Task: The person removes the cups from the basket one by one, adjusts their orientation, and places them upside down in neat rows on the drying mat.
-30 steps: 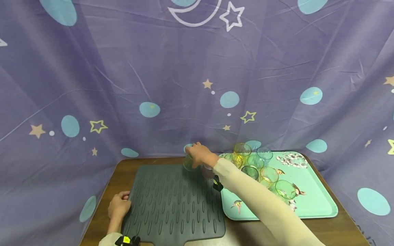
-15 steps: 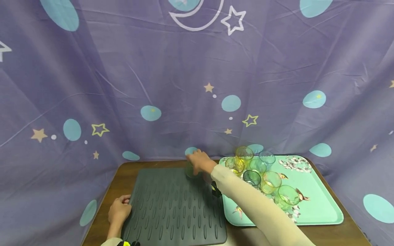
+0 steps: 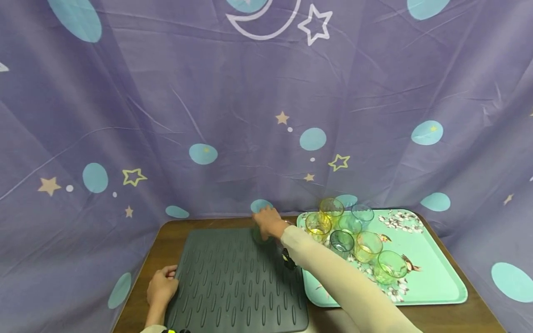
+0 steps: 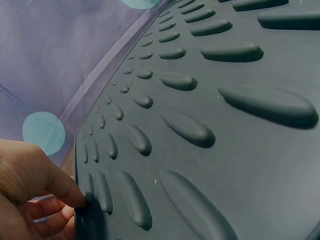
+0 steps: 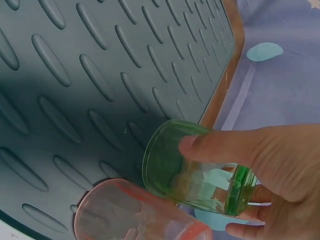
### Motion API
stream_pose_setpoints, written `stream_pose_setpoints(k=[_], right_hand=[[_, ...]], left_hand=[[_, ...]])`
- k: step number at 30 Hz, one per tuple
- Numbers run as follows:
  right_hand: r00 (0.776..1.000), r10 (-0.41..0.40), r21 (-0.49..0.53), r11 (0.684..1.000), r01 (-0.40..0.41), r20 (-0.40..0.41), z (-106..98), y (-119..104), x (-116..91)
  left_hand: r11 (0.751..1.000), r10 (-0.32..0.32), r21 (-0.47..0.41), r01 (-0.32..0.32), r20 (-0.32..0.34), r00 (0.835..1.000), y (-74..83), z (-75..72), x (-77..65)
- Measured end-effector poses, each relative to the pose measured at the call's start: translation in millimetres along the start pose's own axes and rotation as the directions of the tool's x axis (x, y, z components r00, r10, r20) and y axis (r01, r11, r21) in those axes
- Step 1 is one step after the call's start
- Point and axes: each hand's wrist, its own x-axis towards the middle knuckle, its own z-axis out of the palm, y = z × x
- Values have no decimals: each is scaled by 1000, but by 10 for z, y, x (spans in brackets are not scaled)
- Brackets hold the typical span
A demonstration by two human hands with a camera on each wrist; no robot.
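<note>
My right hand (image 3: 268, 223) holds a green glass (image 5: 200, 172) upside down at the far right corner of the dark drying mat (image 3: 233, 277). In the right wrist view the thumb lies along the glass's side and its rim is close against the mat. Right beside it a pink glass (image 5: 125, 215) stands upside down on the mat; in the head view my hand and sleeve largely hide it. My left hand (image 3: 162, 285) pinches the mat's left edge, thumb (image 4: 70, 192) on top and the other fingers curled at the side.
To the right, a mint-green tray (image 3: 437, 277) bears several coloured glasses, among them a yellow glass (image 3: 318, 226), a blue glass (image 3: 362, 215) and a light green glass (image 3: 390, 268). My right forearm crosses the tray's near left part. A purple curtain (image 3: 250, 115) hangs behind the wooden table (image 3: 143, 273).
My right hand has lowered slightly with the green glass towards the mat. The left hand keeps its place at the mat's edge. The head view has tilted a little.
</note>
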Motion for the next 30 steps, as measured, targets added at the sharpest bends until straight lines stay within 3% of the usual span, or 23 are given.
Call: stream_pose_setpoints(k=[30], right_hand=[[1000,14,-43,999,-14,8,122,-10,17]], left_hand=[[1000,-12,-4,12,5,1000,16,-6,1]])
